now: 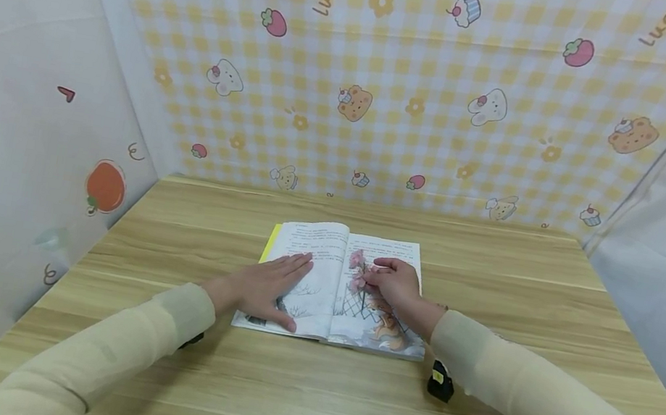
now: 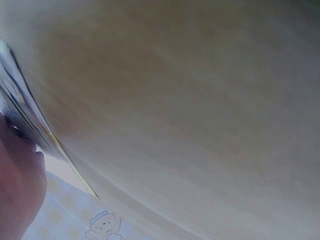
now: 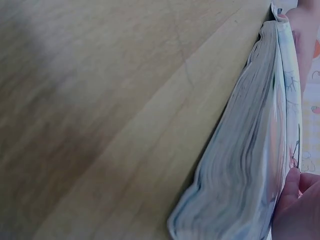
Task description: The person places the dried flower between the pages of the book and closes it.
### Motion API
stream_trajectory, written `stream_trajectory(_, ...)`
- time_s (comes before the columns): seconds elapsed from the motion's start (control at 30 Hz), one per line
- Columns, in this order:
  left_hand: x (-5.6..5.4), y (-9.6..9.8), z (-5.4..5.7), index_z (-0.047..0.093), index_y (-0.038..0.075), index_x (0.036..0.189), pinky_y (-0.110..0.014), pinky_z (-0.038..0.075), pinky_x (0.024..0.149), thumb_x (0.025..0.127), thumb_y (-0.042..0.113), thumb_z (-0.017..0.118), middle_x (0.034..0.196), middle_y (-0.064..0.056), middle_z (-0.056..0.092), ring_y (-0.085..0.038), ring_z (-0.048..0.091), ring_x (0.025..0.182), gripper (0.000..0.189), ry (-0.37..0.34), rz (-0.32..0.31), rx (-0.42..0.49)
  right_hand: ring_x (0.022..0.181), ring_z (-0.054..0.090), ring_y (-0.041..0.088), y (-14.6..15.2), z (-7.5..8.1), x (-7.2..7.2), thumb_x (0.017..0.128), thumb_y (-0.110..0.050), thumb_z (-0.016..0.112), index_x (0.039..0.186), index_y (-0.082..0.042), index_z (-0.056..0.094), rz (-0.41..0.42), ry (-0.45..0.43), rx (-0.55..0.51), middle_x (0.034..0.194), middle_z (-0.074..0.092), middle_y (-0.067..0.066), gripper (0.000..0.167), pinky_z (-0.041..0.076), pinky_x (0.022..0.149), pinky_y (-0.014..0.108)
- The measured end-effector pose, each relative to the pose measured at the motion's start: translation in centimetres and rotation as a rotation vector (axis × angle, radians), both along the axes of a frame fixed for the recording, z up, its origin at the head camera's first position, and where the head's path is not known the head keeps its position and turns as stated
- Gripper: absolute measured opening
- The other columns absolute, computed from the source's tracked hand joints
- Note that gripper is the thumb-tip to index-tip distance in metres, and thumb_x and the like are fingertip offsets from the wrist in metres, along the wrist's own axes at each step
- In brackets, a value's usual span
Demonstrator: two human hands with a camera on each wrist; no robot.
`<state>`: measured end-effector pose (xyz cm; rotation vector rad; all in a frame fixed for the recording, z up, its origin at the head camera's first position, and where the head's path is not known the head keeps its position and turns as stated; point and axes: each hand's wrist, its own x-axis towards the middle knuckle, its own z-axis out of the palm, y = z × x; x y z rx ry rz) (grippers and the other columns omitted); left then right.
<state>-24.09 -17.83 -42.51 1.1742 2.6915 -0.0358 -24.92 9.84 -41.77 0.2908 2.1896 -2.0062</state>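
Note:
An open book (image 1: 382, 247) lies on the wooden table, with printed text above and a snowy drawing across the lower part of its pages. My left hand (image 1: 273, 287) rests flat on the left page, fingers spread and thumb toward the lower middle. Over the right page, my right hand (image 1: 398, 286) pinches a small sprig of pink flowers (image 1: 357, 259) with a thin dark stem. The sprig lies close over the page near the spine. In the right wrist view, the fingertips (image 3: 293, 175) are right at the page surface, and the thick page block (image 3: 235, 135) faces the camera.
A black object with a yellow label (image 1: 440, 382) shows below my right cuff. The wooden table (image 1: 299, 407) extends around the book, with a yellow checked cloth (image 1: 382, 150) hanging behind it and white printed cloth (image 1: 40, 136) on the left.

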Motion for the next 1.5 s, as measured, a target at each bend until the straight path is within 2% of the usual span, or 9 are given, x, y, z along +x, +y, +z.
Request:
stream_trajectory(0.2, 0.2, 0.0, 0.2, -0.002, 0.004, 0.155, -0.035, 0.004, 0.117, 0.079, 0.085, 0.039, 0.161, -0.011, -0.008, -0.022, -0.006, 0.147, 0.119, -0.011, -0.003, 0.003, 0.071, 0.065, 0.012, -0.6, -0.2, 0.1, 0.085, 0.002, 0.071, 0.12, 0.003, 0.06, 0.033, 0.003, 0.07, 0.091, 0.066, 0.011, 0.037, 0.056, 0.066, 0.023)
stream_trajectory(0.47, 0.3, 0.0, 0.3, -0.002, 0.003, 0.155, -0.036, 0.005, 0.117, 0.079, 0.084, 0.04, 0.161, -0.012, -0.007, -0.023, -0.005, 0.147, 0.119, -0.009, -0.007, 0.009, 0.075, 0.066, 0.014, -0.6, 0.3, 0.4, 0.085, -0.005, 0.073, 0.12, 0.0, 0.061, 0.08, 0.021, 0.182, 0.095, 0.069, 0.01, 0.037, 0.051, 0.061, 0.022)
stream_trajectory(0.67, 0.3, 0.0, 0.3, -0.002, 0.003, 0.155, -0.036, 0.005, 0.117, 0.079, 0.084, 0.04, 0.161, -0.012, -0.007, -0.023, -0.004, 0.147, 0.119, -0.006, -0.006, 0.003, 0.078, 0.069, 0.02, -0.2, 1.1, 0.6, 0.085, -0.004, 0.074, 0.12, 0.004, 0.062, 0.113, 0.053, 0.224, 0.1, 0.071, 0.014, 0.038, 0.056, 0.067, 0.025)
stream_trajectory(0.93, 0.3, 0.0, 0.3, -0.002, 0.004, 0.155, -0.036, 0.005, 0.117, 0.079, 0.085, 0.04, 0.161, -0.011, -0.008, -0.022, -0.005, 0.147, 0.119, 0.003, -0.006, 0.001, 0.085, 0.07, 0.029, 1.0, 2.2, 0.5, 0.086, -0.003, 0.072, 0.12, 0.01, 0.059, 0.21, 0.12, 0.287, 0.104, 0.069, 0.021, 0.039, 0.057, 0.072, 0.03)
stream_trajectory(1.07, 0.2, 0.0, 0.3, -0.001, 0.004, 0.155, -0.036, 0.006, 0.117, 0.078, 0.085, 0.039, 0.162, -0.011, -0.007, -0.023, -0.004, 0.147, 0.119, 0.005, -0.005, 0.003, 0.095, 0.066, 0.031, 2.0, 2.5, 0.0, 0.085, -0.004, 0.072, 0.119, 0.011, 0.06, 0.258, 0.175, 0.355, 0.108, 0.066, 0.022, 0.039, 0.057, 0.077, 0.032)
stream_trajectory(1.17, 0.2, 0.0, 0.2, -0.002, 0.004, 0.155, -0.036, 0.006, 0.117, 0.078, 0.086, 0.038, 0.162, -0.01, -0.007, -0.022, -0.004, 0.147, 0.119, 0.003, 0.0, -0.003, 0.104, 0.062, 0.033, 3.0, 2.6, -0.8, 0.086, -0.005, 0.072, 0.119, 0.011, 0.059, 0.302, 0.245, 0.439, 0.113, 0.064, 0.023, 0.039, 0.054, 0.085, 0.036)
stream_trajectory(1.33, 0.2, 0.0, 0.2, -0.002, 0.005, 0.155, -0.035, 0.006, 0.117, 0.077, 0.087, 0.037, 0.162, -0.01, -0.008, -0.021, -0.005, 0.147, 0.12, 0.001, 0.004, -0.01, 0.109, 0.059, 0.036, 4.6, 2.5, -2.2, 0.087, -0.009, 0.072, 0.122, 0.011, 0.058, 0.376, 0.37, 0.608, 0.119, 0.062, 0.025, 0.042, 0.048, 0.095, 0.044)
stream_trajectory(1.5, 0.3, 0.1, 0.3, -0.003, 0.005, 0.155, -0.035, 0.006, 0.117, 0.077, 0.088, 0.036, 0.161, -0.01, -0.008, -0.022, -0.005, 0.147, 0.12, -0.006, 0.002, -0.015, 0.115, 0.056, 0.038, 5.9, 2.2, -3.5, 0.089, -0.014, 0.072, 0.128, 0.008, 0.056, 0.431, 0.418, 0.728, 0.125, 0.059, 0.024, 0.048, 0.044, 0.098, 0.048)
